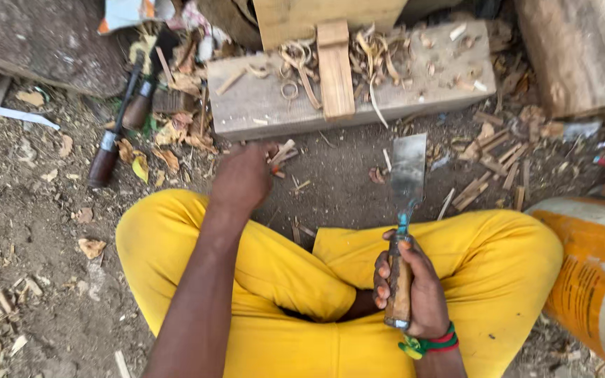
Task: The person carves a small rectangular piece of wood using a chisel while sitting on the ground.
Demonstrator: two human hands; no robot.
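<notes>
Chisel: broad flat blade up and forward, above the lap, clear of the legs.
Right hand: clenched round the wooden handle.
Left hand: down among wood chips by the block; grip not discernible.
Beyond: spare handled tools on the ground, left.

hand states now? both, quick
Left hand: down on the ground by the wood chips; whether it grips anything cannot be told.
Right hand: closed on the wooden handle of the chisel.
</notes>
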